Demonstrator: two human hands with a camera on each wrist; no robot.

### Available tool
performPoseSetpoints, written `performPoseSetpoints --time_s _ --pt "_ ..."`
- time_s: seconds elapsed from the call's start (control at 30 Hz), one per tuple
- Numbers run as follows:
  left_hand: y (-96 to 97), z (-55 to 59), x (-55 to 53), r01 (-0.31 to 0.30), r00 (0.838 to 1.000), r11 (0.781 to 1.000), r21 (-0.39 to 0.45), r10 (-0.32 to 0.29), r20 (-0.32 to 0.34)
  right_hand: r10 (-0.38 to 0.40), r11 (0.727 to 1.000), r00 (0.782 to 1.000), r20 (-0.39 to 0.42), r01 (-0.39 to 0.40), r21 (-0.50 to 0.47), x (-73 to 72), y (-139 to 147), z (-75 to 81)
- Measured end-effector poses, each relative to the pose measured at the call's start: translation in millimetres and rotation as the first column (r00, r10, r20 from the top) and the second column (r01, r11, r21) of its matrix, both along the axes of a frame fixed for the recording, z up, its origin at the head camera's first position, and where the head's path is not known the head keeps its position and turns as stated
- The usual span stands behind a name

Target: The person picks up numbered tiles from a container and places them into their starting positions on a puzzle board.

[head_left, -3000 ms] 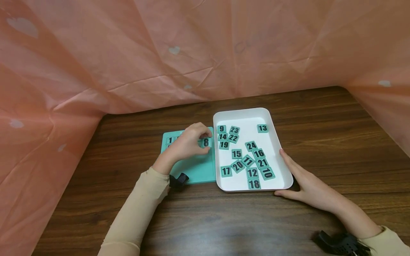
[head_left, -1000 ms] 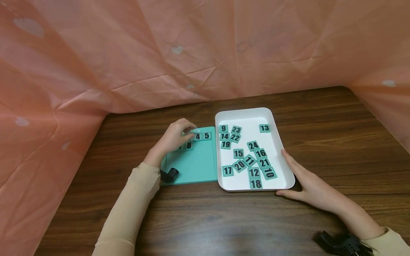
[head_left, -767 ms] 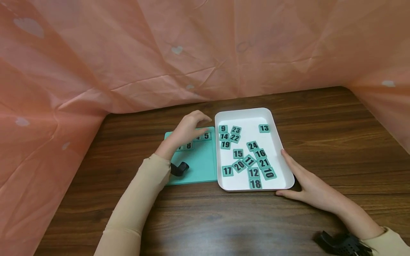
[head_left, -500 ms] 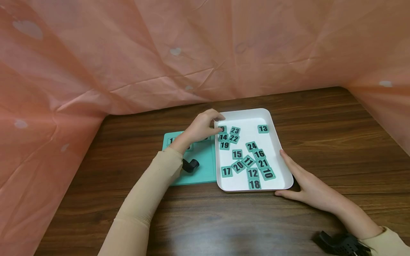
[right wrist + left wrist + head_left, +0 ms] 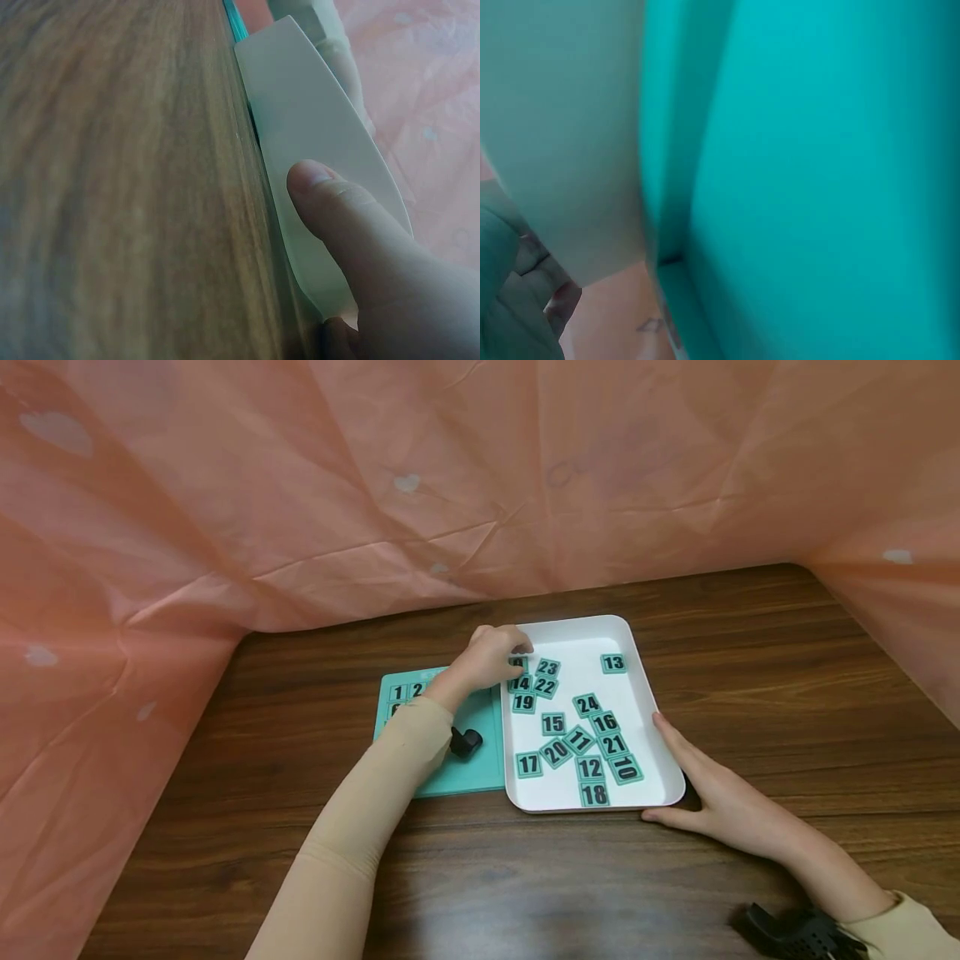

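My left hand [image 5: 483, 662] reaches over the left rim of the white tray [image 5: 654, 777]. Its thumb and fingers pinch the tile numbered 9 [image 5: 518, 664] at its lower and upper edges; the hand covers part of it. The teal board [image 5: 480, 768] lies against the tray's left side, partly under my forearm. Along its top row tile 1 [image 5: 398, 693] and tile 2 [image 5: 417, 690] show; the others are hidden. At the tray's near right corner my right hand [image 5: 727, 802] holds the wall, with its thumb [image 5: 330, 195] pressed on the front side in the right wrist view.
Several loose number tiles lie in the tray, among them 13 [image 5: 613, 663] alone at the far right and 18 [image 5: 595, 794] by the near wall. A pink curtain [image 5: 450, 485] closes off the back and sides of the wooden table [image 5: 525, 877].
From the board, where tile 8 was set down and slid left beside 7, my left hand has moved right to tile 9 in the tray. The right hand stays at the tray's corner.
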State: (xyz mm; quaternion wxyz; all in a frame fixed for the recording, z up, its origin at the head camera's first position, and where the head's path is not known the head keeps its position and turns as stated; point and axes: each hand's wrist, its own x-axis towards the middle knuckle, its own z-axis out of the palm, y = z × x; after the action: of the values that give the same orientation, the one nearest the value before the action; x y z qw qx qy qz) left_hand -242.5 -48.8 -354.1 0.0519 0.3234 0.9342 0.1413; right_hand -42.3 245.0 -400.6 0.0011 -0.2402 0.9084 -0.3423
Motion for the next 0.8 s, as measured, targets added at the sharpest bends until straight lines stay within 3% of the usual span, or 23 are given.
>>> performPoseSetpoints --time_s 0.43,0.8 --pt "0.4 1.0 -0.6 -0.002 1.0 0.998 -0.067 0.003 0.013 0.0 1.0 1.0 -0.012 0.0 0.006 0.1 -0.1 -0.1" --pt "4.7 -1.2 1.5 -0.016 0.999 0.999 -0.04 0.018 0.044 0.002 1.0 1.0 -0.015 -0.002 0.008 -0.5 -0.7 -0.8"
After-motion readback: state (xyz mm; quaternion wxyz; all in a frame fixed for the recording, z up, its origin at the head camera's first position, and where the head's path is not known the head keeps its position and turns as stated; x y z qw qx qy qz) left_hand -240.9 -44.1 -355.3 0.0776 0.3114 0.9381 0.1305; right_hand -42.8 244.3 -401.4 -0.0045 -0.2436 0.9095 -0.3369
